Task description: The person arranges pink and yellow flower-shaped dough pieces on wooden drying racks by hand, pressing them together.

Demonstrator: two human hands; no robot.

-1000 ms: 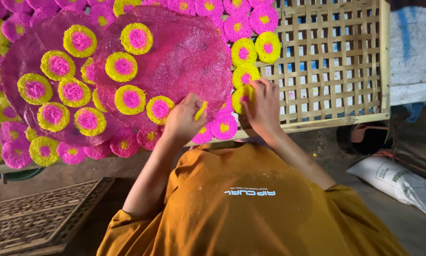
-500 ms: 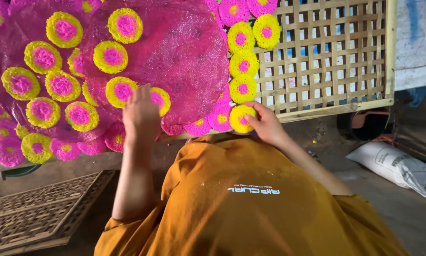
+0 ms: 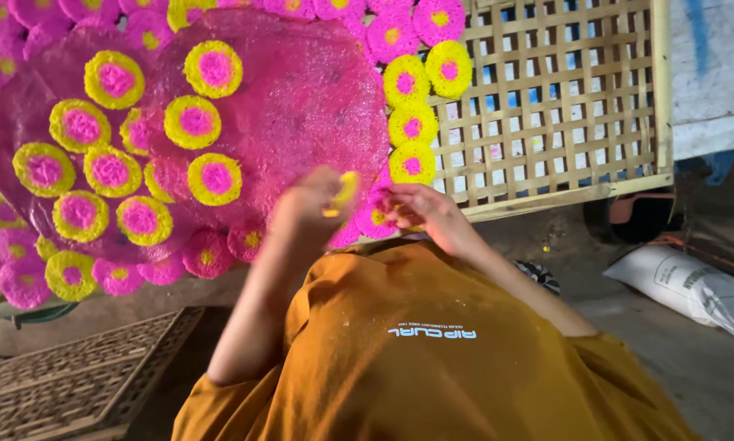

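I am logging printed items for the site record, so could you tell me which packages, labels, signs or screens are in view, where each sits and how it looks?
White sack: lying on the ground at the right edge, below the lattice tray's corner; a soft, crumpled bag with small dark print.
Shirt print: a short line of white lettering on the orange shirt, lower centre.
No signs or screens in view.

A small yellow piece [image 3: 344,193], blurred, sat pinched in the left hand's fingers [image 3: 322,200], held above the near edge of the large pink disc [image 3: 293,106]. Just right of it, a pink-and-yellow round [image 3: 377,214] touched the right hand's fingers [image 3: 400,208].
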